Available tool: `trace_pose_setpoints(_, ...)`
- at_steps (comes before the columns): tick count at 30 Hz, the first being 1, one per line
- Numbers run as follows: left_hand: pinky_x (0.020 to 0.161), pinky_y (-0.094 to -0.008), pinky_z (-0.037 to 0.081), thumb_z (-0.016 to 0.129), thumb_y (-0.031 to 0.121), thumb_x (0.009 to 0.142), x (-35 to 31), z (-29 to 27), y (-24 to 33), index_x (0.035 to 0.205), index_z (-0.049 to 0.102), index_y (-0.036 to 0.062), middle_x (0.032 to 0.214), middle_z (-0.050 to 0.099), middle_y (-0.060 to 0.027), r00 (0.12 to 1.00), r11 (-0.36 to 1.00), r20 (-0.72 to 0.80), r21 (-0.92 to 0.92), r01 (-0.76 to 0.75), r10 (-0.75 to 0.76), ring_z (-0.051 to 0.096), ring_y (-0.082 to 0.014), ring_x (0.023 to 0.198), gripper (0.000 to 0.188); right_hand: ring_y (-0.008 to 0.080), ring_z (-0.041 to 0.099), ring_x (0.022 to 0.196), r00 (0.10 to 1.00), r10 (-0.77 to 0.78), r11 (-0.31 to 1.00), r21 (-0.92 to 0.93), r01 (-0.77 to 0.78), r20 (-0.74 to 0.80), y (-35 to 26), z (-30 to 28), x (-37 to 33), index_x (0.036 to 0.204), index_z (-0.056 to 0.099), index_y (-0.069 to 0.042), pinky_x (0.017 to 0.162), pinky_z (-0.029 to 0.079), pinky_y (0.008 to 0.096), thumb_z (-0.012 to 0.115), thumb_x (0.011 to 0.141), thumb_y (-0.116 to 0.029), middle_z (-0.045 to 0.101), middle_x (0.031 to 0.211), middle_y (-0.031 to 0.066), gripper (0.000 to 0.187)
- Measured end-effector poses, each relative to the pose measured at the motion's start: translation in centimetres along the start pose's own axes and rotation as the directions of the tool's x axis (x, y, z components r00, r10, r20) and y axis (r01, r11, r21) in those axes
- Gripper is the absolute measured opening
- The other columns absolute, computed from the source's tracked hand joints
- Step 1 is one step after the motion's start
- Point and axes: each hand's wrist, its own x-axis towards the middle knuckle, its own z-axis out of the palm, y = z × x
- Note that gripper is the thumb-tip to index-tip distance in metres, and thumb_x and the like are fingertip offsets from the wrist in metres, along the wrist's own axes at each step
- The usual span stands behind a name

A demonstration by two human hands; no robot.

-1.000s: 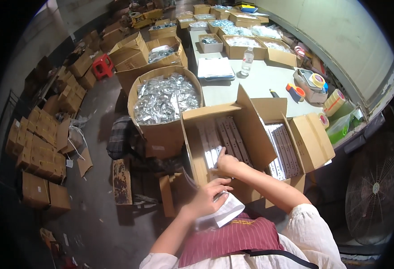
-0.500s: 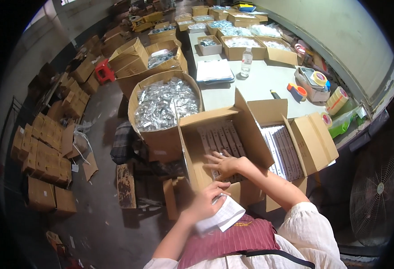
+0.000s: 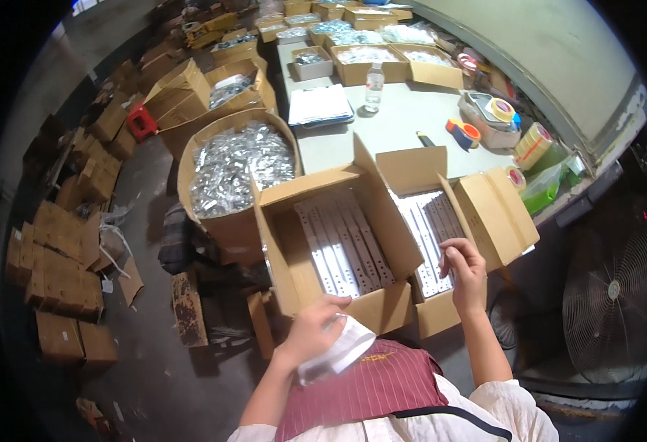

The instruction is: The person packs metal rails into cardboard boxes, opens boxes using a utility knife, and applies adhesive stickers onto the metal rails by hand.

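My left hand (image 3: pixel 314 328) is closed on folded white paper (image 3: pixel 342 350) by the near edge of an open cardboard box (image 3: pixel 283 258). Long metal strips with small holes (image 3: pixel 345 243), grey and shiny, lie side by side in that box. Over the near right edge of a second open box (image 3: pixel 434 315) is my right hand (image 3: pixel 467 274), its fingers curled together. Whether they hold anything cannot be made out. More perforated metal strips (image 3: pixel 420 236) fill this second box, close to the right fingertips.
A large carton of clear-bagged metal parts (image 3: pixel 238 166) stands at the left. On the table are papers (image 3: pixel 320 107), a bottle (image 3: pixel 373 87), a cutter (image 3: pixel 426 139), an orange tape roll (image 3: pixel 463 133) and several boxes of bagged parts. A fan (image 3: pixel 612 291) stands at the right.
My right hand has left the strips in the first box and moved right to the second box, its spread fingers now curled. My left hand keeps the paper. The whole view has shifted slightly.
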Motion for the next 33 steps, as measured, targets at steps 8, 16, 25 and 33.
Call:
trace_pose_setpoints(8, 0.087, -0.0344, 0.052, 0.062, 0.004, 0.086, 0.1, 0.2, 0.4, 0.085, 0.066, -0.0069, 0.113, 0.069, -0.0165, 0.999, 1.0, -0.042, -0.007, -0.024, 0.024, 0.068, -0.0273, 0.102, 0.012, 0.0425, 0.054, 0.113, 0.952, 0.253, 0.138, -0.981, 0.139, 0.171, 11.7, -4.6, -1.9, 0.122, 0.052, 0.008, 0.093, 0.048, 0.0526, 0.074, 0.078, -0.06, 0.051, 0.124, 0.026, 0.084)
trace_pose_setpoints(16, 0.085, -0.0339, 0.053, 0.063, 0.005, 0.086, 0.3, 0.7, 0.6, 0.086, 0.067, -0.0059, 0.111, 0.07, -0.0155, 0.996, 0.999, -0.081, 0.039, -0.028, 0.031, 0.069, -0.0268, 0.1, 0.012, 0.0361, 0.064, 0.1, 0.976, 0.132, 0.03, -0.985, 0.172, 0.174, 12.0, -4.4, -0.6, 0.109, 0.055, 0.007, 0.083, 0.054, 0.0458, 0.081, 0.074, -0.045, 0.063, 0.103, 0.0194, 0.068)
trace_pose_setpoints(25, 0.085, -0.0341, 0.053, 0.062, 0.004, 0.086, -0.3, 1.0, -0.3, 0.087, 0.067, -0.0061, 0.112, 0.07, -0.0157, 0.989, 0.998, -0.135, 0.035, -0.061, 0.065, 0.069, -0.0275, 0.101, 0.012, 0.0198, 0.065, 0.069, 0.847, 0.523, 0.75, -0.524, -0.404, 0.096, 4.1, -5.7, 1.0, 0.089, 0.065, 0.003, 0.062, 0.051, 0.0367, 0.073, 0.084, -0.038, 0.066, 0.078, 0.0119, 0.042)
trace_pose_setpoints(33, 0.085, -0.035, 0.055, 0.062, 0.002, 0.085, -0.3, 0.8, -0.6, 0.091, 0.068, -0.0046, 0.11, 0.07, -0.0171, 0.984, 0.993, -0.146, 0.063, -0.095, 0.103, 0.069, -0.0294, 0.101, 0.011, 0.0174, 0.058, 0.048, 0.904, 0.316, 0.921, 0.137, -0.366, 0.287, -7.9, -5.0, -4.8, 0.107, 0.062, 0.015, 0.042, 0.045, 0.0263, 0.074, 0.072, -0.03, 0.064, 0.071, 0.0143, 0.058)
